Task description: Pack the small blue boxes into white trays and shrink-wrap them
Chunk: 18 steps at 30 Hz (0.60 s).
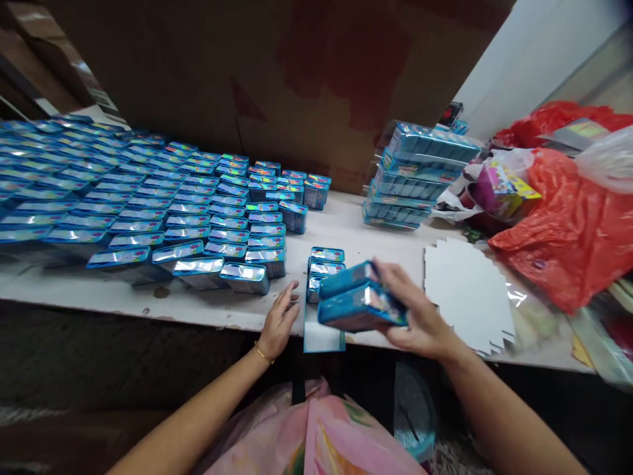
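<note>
My right hand [418, 316] grips two small blue boxes [359, 307] side by side, tilted and lifted over the table's front edge. Below and behind them, several upright blue boxes [326, 269] stand in a row on a narrow blue-edged tray [324, 340], whose near part is bare white. My left hand [281, 322] is at the table edge just left of this tray, fingers stretched out and holding nothing. Close beyond its fingertips is the nearest box [244, 277] of a large group. The pair in my right hand hides part of the tray.
Many blue boxes [133, 198] fill the left of the white table [341, 224]. Wrapped packs [420, 171] are stacked at the back right. White flat card pieces [465, 290] lie right of my hand, beside red plastic bags [568, 224]. A big cardboard box [277, 79] stands behind.
</note>
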{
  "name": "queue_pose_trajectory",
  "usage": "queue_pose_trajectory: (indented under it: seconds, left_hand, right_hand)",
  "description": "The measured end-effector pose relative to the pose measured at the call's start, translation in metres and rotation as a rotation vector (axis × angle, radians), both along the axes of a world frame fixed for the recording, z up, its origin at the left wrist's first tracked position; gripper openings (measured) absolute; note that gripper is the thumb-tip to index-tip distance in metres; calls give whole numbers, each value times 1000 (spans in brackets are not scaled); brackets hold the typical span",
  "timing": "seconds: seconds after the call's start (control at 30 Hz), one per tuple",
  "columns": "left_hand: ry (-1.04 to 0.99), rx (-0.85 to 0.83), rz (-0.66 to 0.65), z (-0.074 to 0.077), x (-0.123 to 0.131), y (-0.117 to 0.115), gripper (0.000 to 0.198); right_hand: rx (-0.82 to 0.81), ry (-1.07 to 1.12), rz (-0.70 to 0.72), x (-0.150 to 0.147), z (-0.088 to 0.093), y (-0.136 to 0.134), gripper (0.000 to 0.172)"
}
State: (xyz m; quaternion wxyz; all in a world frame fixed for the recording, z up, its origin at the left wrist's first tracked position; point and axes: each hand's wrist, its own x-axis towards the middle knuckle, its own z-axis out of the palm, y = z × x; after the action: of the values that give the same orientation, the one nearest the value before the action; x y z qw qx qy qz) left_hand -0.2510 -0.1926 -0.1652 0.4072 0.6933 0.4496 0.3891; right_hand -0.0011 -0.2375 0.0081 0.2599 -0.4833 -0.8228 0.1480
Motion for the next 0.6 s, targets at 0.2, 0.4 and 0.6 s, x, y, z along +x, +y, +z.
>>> queue_pose_trajectory:
  seconds: [0.2, 0.4, 0.6]
  left_hand:
    - [132, 170, -187, 3, -2, -39, 60]
    - [347, 246, -113, -11, 7, -49, 64]
    - [457, 340, -194, 0, 0, -29, 75]
  right_hand:
    - [-76, -175, 131, -33, -66, -10, 88]
    - [-50, -416, 24, -54, -78, -9, 86]
    - [36, -365, 119, -53, -61, 5, 71]
